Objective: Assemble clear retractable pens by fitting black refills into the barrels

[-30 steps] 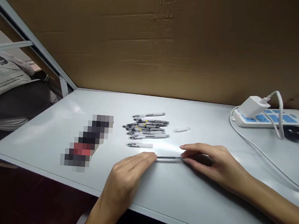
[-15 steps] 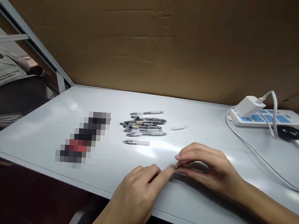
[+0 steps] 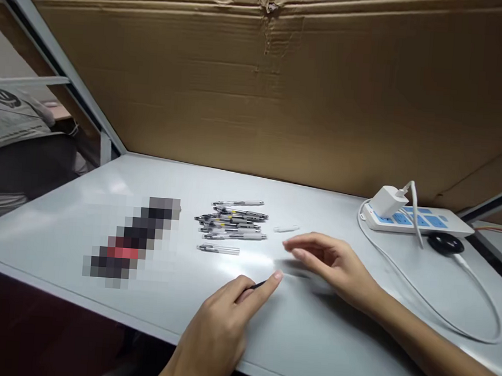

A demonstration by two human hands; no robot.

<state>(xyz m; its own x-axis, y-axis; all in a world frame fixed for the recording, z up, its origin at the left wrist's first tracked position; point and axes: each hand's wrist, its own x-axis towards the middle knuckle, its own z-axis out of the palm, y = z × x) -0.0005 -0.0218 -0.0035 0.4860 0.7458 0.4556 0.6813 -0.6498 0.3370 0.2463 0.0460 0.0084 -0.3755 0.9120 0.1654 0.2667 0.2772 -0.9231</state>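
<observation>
My left hand [image 3: 224,321] is closed around a thin dark stick [image 3: 257,284], perhaps a pen refill, mostly hidden by the fingers. Over the table, my right hand [image 3: 331,265] is open with its fingers slightly bent and nothing visible in them. Just beyond its fingertips lies a white translucent pen part [image 3: 286,229]. To the left of that is a pile of clear-and-grey pens [image 3: 234,221], some with yellow marks. A clear pen barrel with a dark end [image 3: 218,249] lies apart, in front of the pile.
A white power strip [image 3: 420,220] with a plugged-in charger [image 3: 387,201] stands at the back right. A black rounded device [image 3: 445,243] and a looping white cable [image 3: 422,314] lie near it. Cardboard [image 3: 257,97] backs the table. A blurred-out dark and red item [image 3: 131,242] lies left.
My right hand has come away from my left and reached forward, its pinch opened. My left hand keeps its hold, now showing the dark stick. The view has tilted up slightly.
</observation>
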